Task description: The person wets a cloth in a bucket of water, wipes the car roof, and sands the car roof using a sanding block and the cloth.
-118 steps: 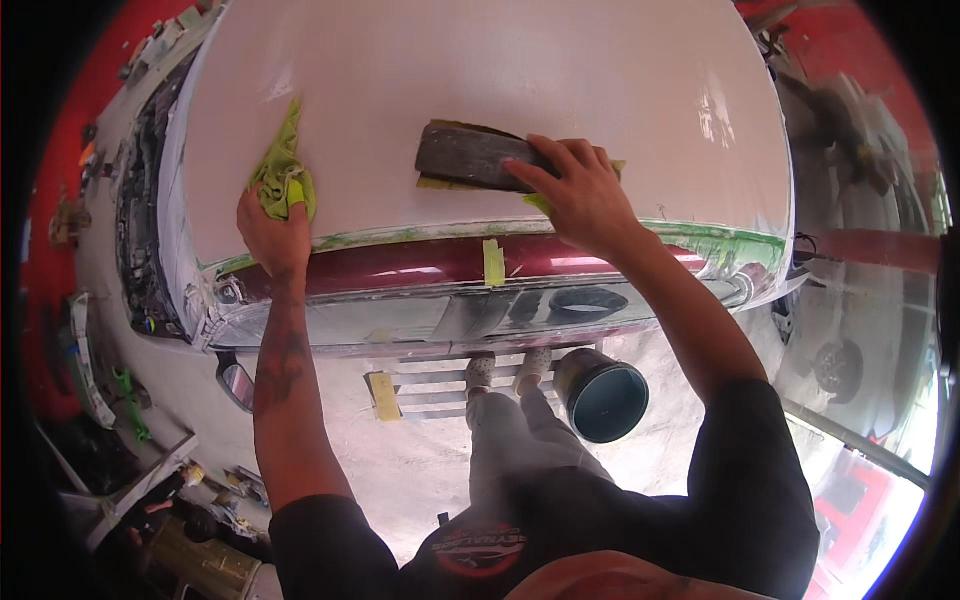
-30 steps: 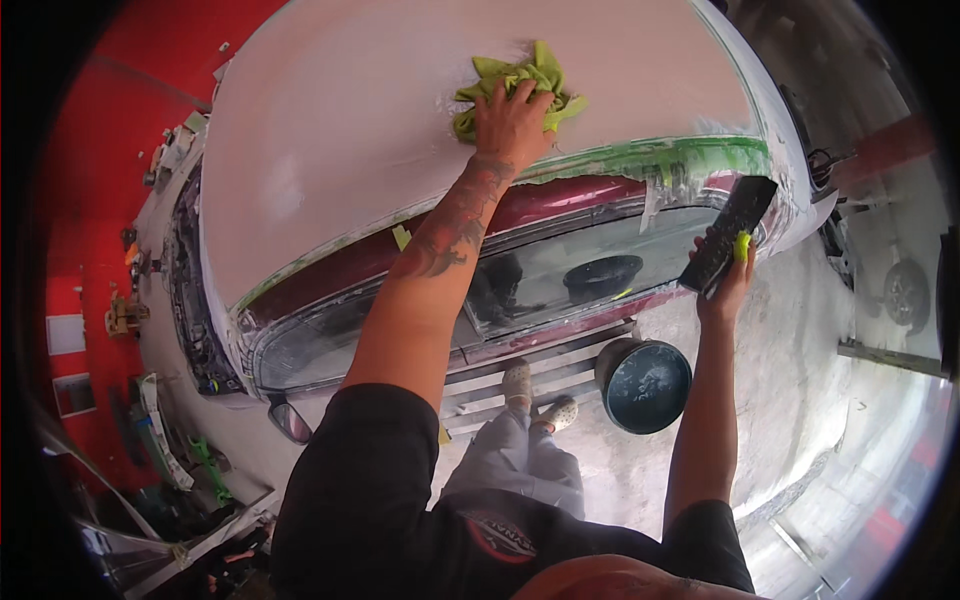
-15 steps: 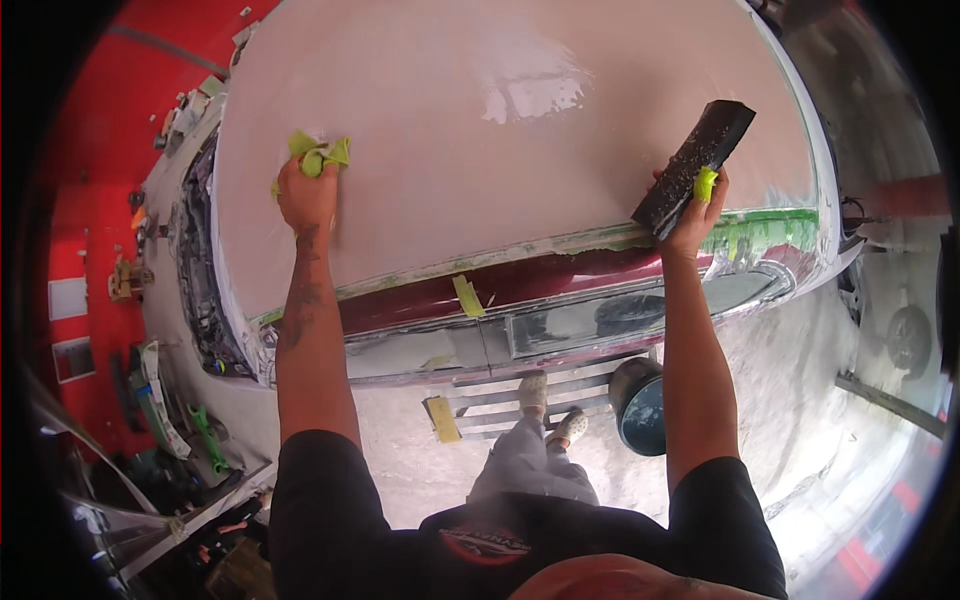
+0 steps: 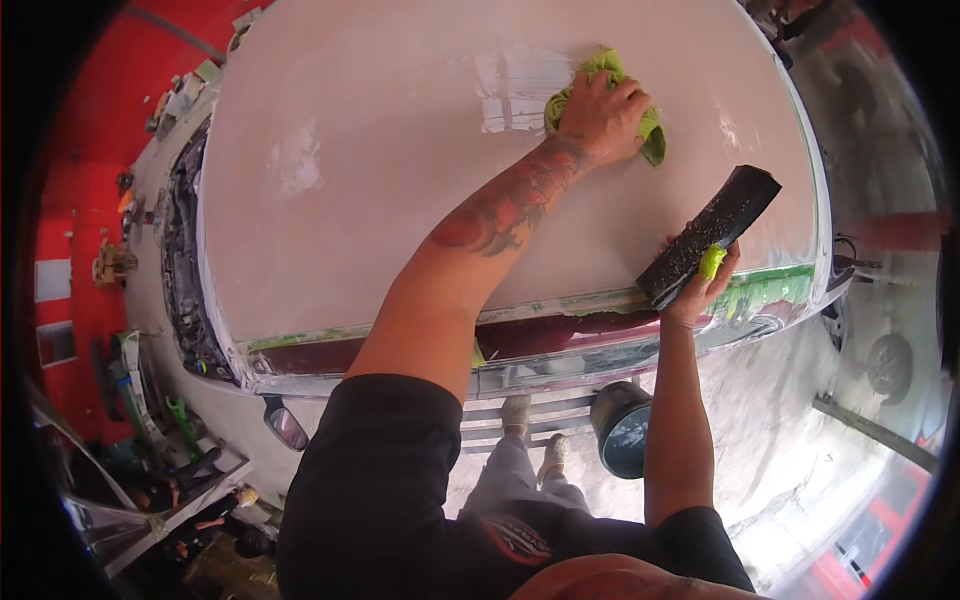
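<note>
With fingers bent over it, my left hand (image 4: 600,118) presses a crumpled green cloth (image 4: 603,63) onto the car's roof (image 4: 390,170), right of the middle. The roof is a dull pinkish beige and looks wet, with bright reflections. My right hand (image 4: 690,300) grips a long black sanding block (image 4: 725,215), speckled with pale residue, over the roof's near right edge. A bright yellow-green piece (image 4: 712,261) sits at its fingers against the block; I cannot make out what it is.
Green masking and a dark red strip (image 4: 560,335) run along the roof's near side. A dark bucket (image 4: 625,430) with a bluish inside stands by my feet on slatted boards. A side mirror (image 4: 286,424) juts out at left. Parts line the red wall.
My left hand has swept the green cloth from the roof's left side far over to the right. My right hand and the sanding block have shifted slightly downward in view.
</note>
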Demonstrator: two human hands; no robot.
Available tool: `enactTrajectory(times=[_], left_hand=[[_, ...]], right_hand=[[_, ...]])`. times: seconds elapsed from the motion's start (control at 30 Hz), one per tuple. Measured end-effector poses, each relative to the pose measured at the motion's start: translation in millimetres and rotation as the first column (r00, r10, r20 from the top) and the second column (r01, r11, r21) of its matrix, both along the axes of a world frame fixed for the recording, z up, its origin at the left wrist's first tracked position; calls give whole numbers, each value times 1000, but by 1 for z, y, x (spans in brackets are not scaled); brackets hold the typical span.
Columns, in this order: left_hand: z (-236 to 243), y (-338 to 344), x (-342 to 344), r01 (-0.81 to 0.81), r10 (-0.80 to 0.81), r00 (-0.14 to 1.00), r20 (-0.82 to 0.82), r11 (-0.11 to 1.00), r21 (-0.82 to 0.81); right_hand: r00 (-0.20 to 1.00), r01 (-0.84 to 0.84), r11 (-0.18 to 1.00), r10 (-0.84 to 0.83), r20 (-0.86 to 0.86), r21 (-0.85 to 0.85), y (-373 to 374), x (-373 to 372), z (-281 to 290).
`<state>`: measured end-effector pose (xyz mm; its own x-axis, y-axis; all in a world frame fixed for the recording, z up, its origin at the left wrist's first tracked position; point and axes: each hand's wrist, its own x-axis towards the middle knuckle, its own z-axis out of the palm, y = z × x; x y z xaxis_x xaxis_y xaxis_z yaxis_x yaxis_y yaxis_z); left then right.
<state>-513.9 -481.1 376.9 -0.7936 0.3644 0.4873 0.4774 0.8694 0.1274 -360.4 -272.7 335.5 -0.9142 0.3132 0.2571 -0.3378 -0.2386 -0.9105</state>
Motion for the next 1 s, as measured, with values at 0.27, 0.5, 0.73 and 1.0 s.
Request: enactTrajectory(times=[0.27, 0.5, 0.73, 1.0], left_hand=[[22, -171, -50, -437, 444, 890, -99, 895, 89], [24, -329, 94, -843, 832, 519, 198, 536, -43], [9, -369, 283, -788, 758, 614, 221, 574, 221], [-20, -330, 355, -844, 844, 509, 170, 452, 289]], right_hand=[[1000, 5, 1000, -5, -1, -17, 2, 0, -4], [999, -23, 1000, 24, -21, 21, 5, 0, -6], [999, -39, 999, 39, -12, 3, 5, -3, -8], [978, -195, 692, 187, 89, 695, -78, 6, 75]])
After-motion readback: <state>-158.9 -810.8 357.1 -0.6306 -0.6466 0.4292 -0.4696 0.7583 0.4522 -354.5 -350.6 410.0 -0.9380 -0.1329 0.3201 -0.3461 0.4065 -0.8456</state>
